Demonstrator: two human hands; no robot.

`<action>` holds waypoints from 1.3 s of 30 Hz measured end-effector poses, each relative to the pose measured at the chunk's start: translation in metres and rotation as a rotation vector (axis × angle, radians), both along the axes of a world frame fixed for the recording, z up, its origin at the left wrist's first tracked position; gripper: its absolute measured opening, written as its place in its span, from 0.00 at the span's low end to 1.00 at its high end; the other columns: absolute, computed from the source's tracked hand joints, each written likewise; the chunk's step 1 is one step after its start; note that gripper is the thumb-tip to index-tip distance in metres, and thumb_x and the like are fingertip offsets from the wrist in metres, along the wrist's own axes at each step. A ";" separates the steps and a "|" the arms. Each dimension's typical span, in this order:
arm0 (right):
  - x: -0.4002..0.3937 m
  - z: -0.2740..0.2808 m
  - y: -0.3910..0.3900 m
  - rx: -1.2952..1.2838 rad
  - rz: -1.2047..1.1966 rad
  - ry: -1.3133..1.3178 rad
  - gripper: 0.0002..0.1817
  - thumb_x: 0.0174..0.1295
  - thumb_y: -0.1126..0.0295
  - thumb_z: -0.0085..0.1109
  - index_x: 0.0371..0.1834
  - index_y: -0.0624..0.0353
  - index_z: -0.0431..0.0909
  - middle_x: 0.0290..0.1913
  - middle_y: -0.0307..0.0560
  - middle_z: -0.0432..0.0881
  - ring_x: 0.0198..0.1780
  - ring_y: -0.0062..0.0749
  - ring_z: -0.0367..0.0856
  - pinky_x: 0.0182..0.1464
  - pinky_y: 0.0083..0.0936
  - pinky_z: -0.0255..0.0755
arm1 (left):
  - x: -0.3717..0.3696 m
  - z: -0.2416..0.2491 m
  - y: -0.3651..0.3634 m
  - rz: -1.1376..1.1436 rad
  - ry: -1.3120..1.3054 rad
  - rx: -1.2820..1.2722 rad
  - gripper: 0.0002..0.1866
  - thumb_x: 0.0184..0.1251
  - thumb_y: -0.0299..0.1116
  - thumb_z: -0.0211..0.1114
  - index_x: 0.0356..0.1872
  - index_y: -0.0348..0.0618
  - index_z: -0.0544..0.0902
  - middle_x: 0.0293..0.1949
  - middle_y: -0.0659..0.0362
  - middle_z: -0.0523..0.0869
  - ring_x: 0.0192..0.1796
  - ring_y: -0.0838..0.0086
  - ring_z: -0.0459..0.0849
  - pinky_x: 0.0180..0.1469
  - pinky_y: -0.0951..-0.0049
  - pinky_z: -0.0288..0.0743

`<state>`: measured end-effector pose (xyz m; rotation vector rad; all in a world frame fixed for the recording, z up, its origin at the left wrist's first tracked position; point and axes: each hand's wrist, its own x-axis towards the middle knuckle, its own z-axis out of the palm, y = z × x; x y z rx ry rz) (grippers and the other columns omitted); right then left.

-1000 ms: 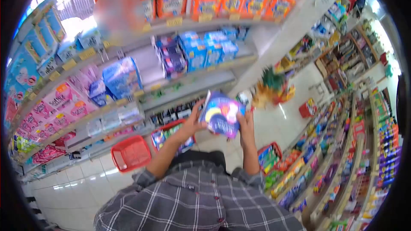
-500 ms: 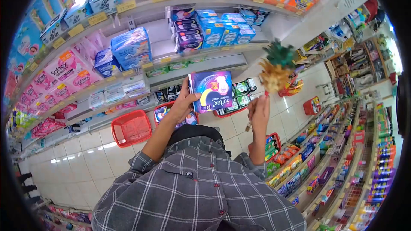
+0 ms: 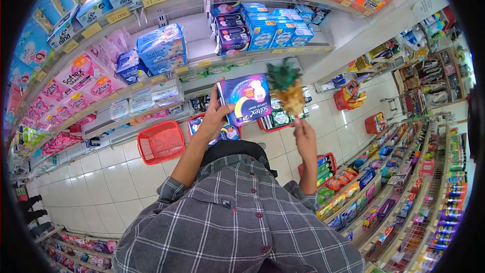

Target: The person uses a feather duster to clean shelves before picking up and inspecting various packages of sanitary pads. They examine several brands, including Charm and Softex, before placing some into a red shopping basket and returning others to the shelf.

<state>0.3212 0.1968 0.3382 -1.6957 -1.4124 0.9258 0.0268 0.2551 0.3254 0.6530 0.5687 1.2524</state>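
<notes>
My left hand point(image 3: 214, 120) is closed around a dark blue and purple pack of Softex Comfort Night sanitary pads point(image 3: 246, 102), its print upside down to me. In my right hand point(image 3: 304, 139) is the handle of a duster point(image 3: 289, 93) with a fluffy green and yellow head. The duster's head is slightly blurred and overlaps the right edge of the pack in this view. Below the pack, a red basket point(image 3: 240, 132) with more dark blue packs is partly hidden by my left arm. Another basket, holding green and black packs point(image 3: 279, 119), lies behind the duster.
In front of me is a shelf point(image 3: 197, 53) with blue Softex packs point(image 3: 161, 46), dark purple packs point(image 3: 232, 35) and light blue packs point(image 3: 273, 33). A red basket point(image 3: 160, 142) stands on the tiled floor to the left. Stocked shelves point(image 3: 389, 192) line the right side.
The duster has swung left and now reaches the right side of the pack. My right hand moved slightly down. The pack in my left hand has tilted and shifted a little left.
</notes>
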 end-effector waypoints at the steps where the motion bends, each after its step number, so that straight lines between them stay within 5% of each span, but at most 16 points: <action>1: 0.003 0.002 0.003 -0.038 -0.084 -0.017 0.14 0.73 0.61 0.51 0.38 0.63 0.75 0.20 0.36 0.71 0.26 0.21 0.69 0.29 0.26 0.64 | -0.001 0.000 -0.001 0.007 -0.001 -0.001 0.48 0.60 0.29 0.66 0.77 0.55 0.46 0.65 0.54 0.68 0.62 0.68 0.73 0.62 0.66 0.72; 4: -0.014 0.040 -0.009 -0.146 -0.141 0.190 0.15 0.74 0.60 0.50 0.38 0.63 0.77 0.21 0.35 0.68 0.26 0.17 0.65 0.30 0.20 0.62 | -0.003 -0.007 0.000 -0.008 -0.004 -0.034 0.46 0.61 0.29 0.64 0.77 0.55 0.46 0.65 0.54 0.67 0.63 0.68 0.73 0.61 0.65 0.73; 7: -0.048 0.048 -0.027 0.040 0.180 0.056 0.16 0.74 0.60 0.51 0.38 0.63 0.78 0.21 0.34 0.68 0.25 0.18 0.63 0.29 0.21 0.60 | -0.002 -0.005 0.001 -0.016 -0.014 -0.039 0.45 0.62 0.28 0.63 0.77 0.55 0.47 0.65 0.55 0.68 0.63 0.68 0.73 0.59 0.65 0.74; 10: -0.060 0.033 -0.024 -0.020 0.245 -0.030 0.15 0.73 0.60 0.52 0.38 0.63 0.78 0.22 0.34 0.69 0.25 0.18 0.63 0.28 0.21 0.60 | 0.002 -0.003 -0.001 0.020 -0.011 -0.036 0.43 0.63 0.28 0.62 0.76 0.55 0.48 0.64 0.55 0.69 0.62 0.68 0.73 0.59 0.65 0.74; 13: -0.025 -0.017 -0.002 0.015 0.021 0.059 0.17 0.73 0.57 0.51 0.40 0.62 0.78 0.22 0.33 0.71 0.26 0.18 0.66 0.28 0.22 0.62 | -0.001 -0.005 -0.002 -0.021 0.002 -0.011 0.44 0.62 0.31 0.64 0.76 0.53 0.49 0.65 0.55 0.68 0.64 0.68 0.73 0.62 0.66 0.72; 16: -0.013 -0.016 0.010 -0.230 -0.294 0.344 0.21 0.74 0.53 0.49 0.42 0.61 0.78 0.26 0.35 0.75 0.29 0.20 0.72 0.30 0.23 0.65 | 0.000 -0.006 -0.007 -0.030 -0.048 -0.063 0.46 0.60 0.36 0.67 0.76 0.51 0.48 0.66 0.54 0.67 0.67 0.66 0.70 0.66 0.64 0.69; 19: -0.040 -0.004 0.006 -0.155 -0.229 0.549 0.23 0.74 0.49 0.47 0.45 0.61 0.76 0.34 0.39 0.78 0.35 0.24 0.77 0.34 0.25 0.70 | 0.005 0.000 -0.014 -0.043 -0.076 -0.048 0.50 0.57 0.37 0.69 0.77 0.51 0.47 0.68 0.53 0.64 0.70 0.64 0.67 0.69 0.63 0.64; 20: -0.050 -0.008 0.005 -0.111 -0.137 0.660 0.22 0.73 0.50 0.49 0.50 0.61 0.73 0.43 0.41 0.78 0.42 0.26 0.78 0.43 0.26 0.73 | 0.007 0.001 -0.015 -0.067 -0.056 -0.015 0.51 0.56 0.38 0.70 0.77 0.52 0.47 0.69 0.53 0.63 0.70 0.63 0.66 0.70 0.63 0.62; 25: -0.074 0.004 0.005 -0.105 -0.064 0.922 0.20 0.68 0.60 0.60 0.55 0.60 0.69 0.47 0.40 0.77 0.49 0.25 0.77 0.52 0.27 0.72 | 0.020 0.007 -0.020 -0.123 0.256 0.172 0.58 0.52 0.43 0.75 0.78 0.52 0.43 0.71 0.53 0.60 0.71 0.62 0.64 0.73 0.64 0.55; 28: -0.076 -0.005 0.011 0.077 -0.090 0.788 0.21 0.66 0.66 0.63 0.56 0.62 0.69 0.50 0.43 0.76 0.52 0.24 0.75 0.54 0.25 0.71 | 0.025 0.002 -0.020 -0.013 0.254 -0.010 0.48 0.61 0.46 0.68 0.76 0.50 0.48 0.67 0.54 0.67 0.69 0.65 0.67 0.70 0.64 0.60; 31: -0.076 0.009 0.003 0.151 0.052 0.562 0.23 0.73 0.60 0.53 0.63 0.65 0.67 0.58 0.45 0.77 0.55 0.30 0.78 0.54 0.28 0.74 | 0.020 -0.014 -0.017 0.006 0.027 -0.215 0.34 0.67 0.51 0.62 0.69 0.49 0.62 0.61 0.60 0.75 0.62 0.69 0.75 0.65 0.59 0.68; 33: -0.074 0.017 -0.004 0.184 0.092 0.545 0.24 0.75 0.56 0.47 0.59 0.67 0.69 0.52 0.47 0.79 0.47 0.31 0.80 0.49 0.27 0.75 | 0.014 -0.020 -0.019 0.020 -0.049 -0.353 0.30 0.66 0.53 0.62 0.62 0.47 0.72 0.57 0.58 0.80 0.61 0.66 0.78 0.66 0.56 0.69; 35: -0.057 0.030 -0.016 0.140 0.131 0.481 0.24 0.76 0.54 0.45 0.55 0.68 0.71 0.45 0.46 0.81 0.41 0.30 0.80 0.44 0.25 0.74 | 0.010 -0.028 -0.017 0.087 -0.136 -0.379 0.28 0.65 0.53 0.63 0.60 0.47 0.74 0.55 0.58 0.82 0.58 0.66 0.80 0.64 0.57 0.71; 36: -0.049 0.042 -0.022 0.083 0.186 0.413 0.21 0.76 0.55 0.45 0.45 0.66 0.74 0.32 0.41 0.79 0.31 0.25 0.76 0.36 0.23 0.70 | 0.008 -0.032 -0.016 0.106 -0.150 -0.360 0.28 0.65 0.53 0.63 0.59 0.47 0.75 0.54 0.58 0.82 0.57 0.66 0.80 0.64 0.58 0.72; 39: -0.041 0.064 -0.033 -0.077 0.405 0.060 0.16 0.75 0.60 0.48 0.40 0.64 0.75 0.24 0.46 0.76 0.25 0.23 0.73 0.29 0.27 0.67 | 0.005 -0.032 -0.015 0.098 -0.177 -0.277 0.27 0.66 0.52 0.62 0.59 0.47 0.75 0.53 0.59 0.83 0.55 0.68 0.82 0.61 0.61 0.74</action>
